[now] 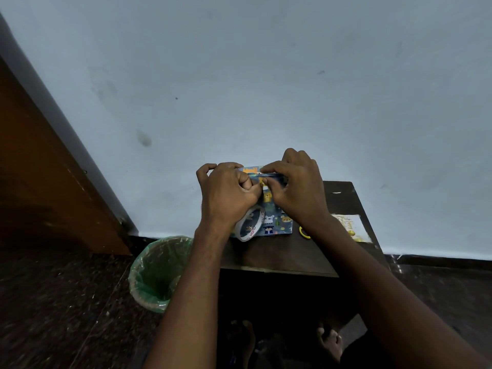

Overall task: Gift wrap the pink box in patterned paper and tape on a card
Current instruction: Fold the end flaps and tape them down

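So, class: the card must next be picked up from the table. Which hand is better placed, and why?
Right. The card lies on the table just beside the right hand; the left hand is farther away, by the tape roll.

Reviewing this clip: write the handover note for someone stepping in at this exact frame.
Left hand: pinching the patterned paper at the top fold of the wrapped box, tape roll hanging by the wrist.
Right hand: pinching the same fold from the other side.
The box stands on the dark table, covered in paper where it shows. The card lies on the table to the right, untaped.
Left: tape the fold down, then tape on the card.
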Motion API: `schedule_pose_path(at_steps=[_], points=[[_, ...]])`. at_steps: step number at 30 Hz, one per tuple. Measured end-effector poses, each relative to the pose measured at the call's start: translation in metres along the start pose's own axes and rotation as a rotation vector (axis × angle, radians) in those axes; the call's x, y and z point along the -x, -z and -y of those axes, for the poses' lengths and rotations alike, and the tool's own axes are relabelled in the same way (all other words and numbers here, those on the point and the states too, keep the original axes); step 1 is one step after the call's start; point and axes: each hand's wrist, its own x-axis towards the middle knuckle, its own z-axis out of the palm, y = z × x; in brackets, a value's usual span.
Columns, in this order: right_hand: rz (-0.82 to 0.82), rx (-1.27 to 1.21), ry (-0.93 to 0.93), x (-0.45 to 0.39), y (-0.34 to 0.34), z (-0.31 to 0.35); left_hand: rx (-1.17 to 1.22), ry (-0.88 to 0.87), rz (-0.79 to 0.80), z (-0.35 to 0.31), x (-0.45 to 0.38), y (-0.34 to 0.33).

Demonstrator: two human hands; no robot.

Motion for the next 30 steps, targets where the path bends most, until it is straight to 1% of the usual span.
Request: schedule_pose_path(at_steps=[4, 7, 10, 12, 14, 16, 19, 21, 24, 30], points=[[-0.007, 0.021, 0.02, -0.001, 0.0, -0.001, 0.052, -0.042, -0.029, 0.003, 0.001, 0.002], [0.036, 0.058, 0.049, -0.002, 0.003, -0.003, 0.112, -0.075, -0.079, 0.003, 0.003, 0.002], [0.059, 0.021, 0.042, -0.002, 0.006, -0.006, 0.198, -0.06, -0.104, -0.001, 0.001, 0.003], [0.08, -0.033, 0.004, 0.001, 0.007, -0.008, 0.387, -0.044, -0.068, -0.008, -0.001, 0.007], [0.098, -0.158, -0.055, 0.005, 0.009, -0.011, 0.572, -0.008, -0.03, -0.018, 0.0, 0.012], [0.127, -0.333, -0.092, 0.008, 0.012, -0.015, 0.652, 0.021, 0.013, -0.03, 0.0, 0.017], [0.143, -0.456, -0.101, 0.012, 0.016, -0.018, 0.679, 0.047, 0.052, -0.04, -0.002, 0.019], [0.136, -0.527, -0.142, 0.013, 0.021, -0.019, 0.658, 0.066, 0.059, -0.045, -0.005, 0.018], [0.16, -0.659, -0.173, 0.015, 0.026, -0.016, 0.631, 0.034, 0.041, -0.054, -0.009, 0.016], [0.122, -0.737, -0.191, 0.016, 0.023, -0.017, 0.602, 0.007, 0.023, -0.066, -0.018, 0.007]])
